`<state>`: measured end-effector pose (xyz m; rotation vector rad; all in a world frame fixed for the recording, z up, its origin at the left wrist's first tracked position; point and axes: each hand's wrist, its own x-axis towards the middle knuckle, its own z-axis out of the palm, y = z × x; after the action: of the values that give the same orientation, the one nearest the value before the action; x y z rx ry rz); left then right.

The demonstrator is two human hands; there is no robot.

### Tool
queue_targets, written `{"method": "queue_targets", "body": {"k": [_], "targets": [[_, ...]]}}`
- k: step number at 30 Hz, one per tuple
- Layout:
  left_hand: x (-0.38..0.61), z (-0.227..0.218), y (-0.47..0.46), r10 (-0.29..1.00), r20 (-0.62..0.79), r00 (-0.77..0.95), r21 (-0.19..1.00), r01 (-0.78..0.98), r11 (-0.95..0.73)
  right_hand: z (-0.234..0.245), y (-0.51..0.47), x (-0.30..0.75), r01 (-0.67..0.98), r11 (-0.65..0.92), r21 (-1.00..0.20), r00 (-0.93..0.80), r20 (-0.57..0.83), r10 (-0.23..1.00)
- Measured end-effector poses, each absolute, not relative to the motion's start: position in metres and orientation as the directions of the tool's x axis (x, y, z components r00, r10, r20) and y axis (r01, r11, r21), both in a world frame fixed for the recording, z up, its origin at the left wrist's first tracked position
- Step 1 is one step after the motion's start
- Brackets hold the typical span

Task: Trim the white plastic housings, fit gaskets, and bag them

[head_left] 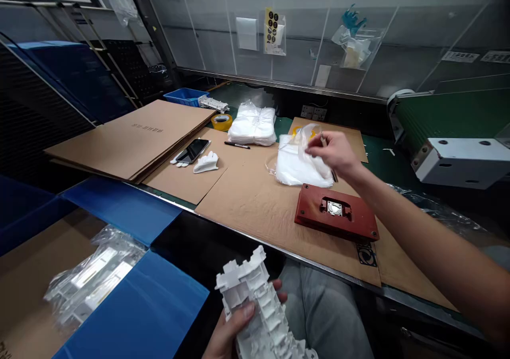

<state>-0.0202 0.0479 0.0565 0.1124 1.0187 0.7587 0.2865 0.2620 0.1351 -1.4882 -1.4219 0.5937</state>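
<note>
From the head cam, my view went down over a packing bench. The left hand (235, 330) was low in the frame over the person's lap, wrapped around a chunky white moulded part (258, 306), with the thumb across its front and fingertips showing behind it. I couldn't tell if the part was plastic or foam, but it was all ridges and notches, and it was held up off the bench, just above the grey jeans (321, 311).

The right hand (332, 154) was stretched out over the bench, fingers pinched nearly closed on a clear plastic bag (306, 141). That bag sat up off a pile of white bags (298, 165), and the hand was just above a red block (337, 215) with a metal insert (334, 207) in its middle.

The rest of the bench had a cardboard sheet (255, 210) on top, with a marker (237, 145), a phone (192, 151), a small white piece (206, 162), a tape roll (221, 121) and a bagged white bundle (252, 125) further back. Off to the lower left was a box with blue flaps (131, 306), holding bagged parts (93, 276).
</note>
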Motion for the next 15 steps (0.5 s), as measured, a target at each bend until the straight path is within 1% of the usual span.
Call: {"method": "queue_targets", "body": {"k": [2,3,5,7,9,10,12,13,15], "targets": [[-0.013,0.055,0.048,0.661,-0.656,0.364,0.406,-0.569,0.716,0.126,0.219,0.254,0.436,0.116,-0.892,0.047,0.151,0.987],[-0.009,0.055,0.048,0.681,-0.632,0.370,0.402,-0.596,0.696,0.119,0.195,0.239,0.411,0.089,-0.907,-0.033,0.083,0.996],[0.000,0.052,0.045,0.713,-0.612,0.342,0.407,-0.637,0.655,0.100,0.148,0.212,0.357,0.011,-0.934,-0.162,-0.050,0.985],[0.007,0.046,0.042,0.714,-0.623,0.319,0.413,-0.641,0.647,0.080,0.106,0.197,0.313,-0.067,-0.947,-0.233,-0.145,0.961],[0.010,0.038,0.038,0.691,-0.655,0.304,0.416,-0.619,0.667,0.060,0.073,0.194,0.207,-0.206,-0.956,-0.209,-0.249,0.946],[0.010,0.034,0.035,0.678,-0.675,0.289,0.420,-0.605,0.676,0.052,0.059,0.195,0.121,-0.298,-0.947,-0.181,-0.316,0.931],[0.008,0.026,0.031,0.653,-0.715,0.251,0.431,-0.578,0.693,0.039,0.037,0.203,-0.092,-0.466,-0.880,-0.132,-0.453,0.882],[0.006,0.022,0.029,0.634,-0.735,0.241,0.424,-0.565,0.707,0.034,0.028,0.208,-0.192,-0.515,-0.835,-0.114,-0.503,0.857],[0.003,0.016,0.026,0.575,-0.776,0.258,0.370,-0.552,0.747,0.028,0.012,0.216,-0.350,-0.540,-0.765,-0.071,-0.554,0.830]]}}
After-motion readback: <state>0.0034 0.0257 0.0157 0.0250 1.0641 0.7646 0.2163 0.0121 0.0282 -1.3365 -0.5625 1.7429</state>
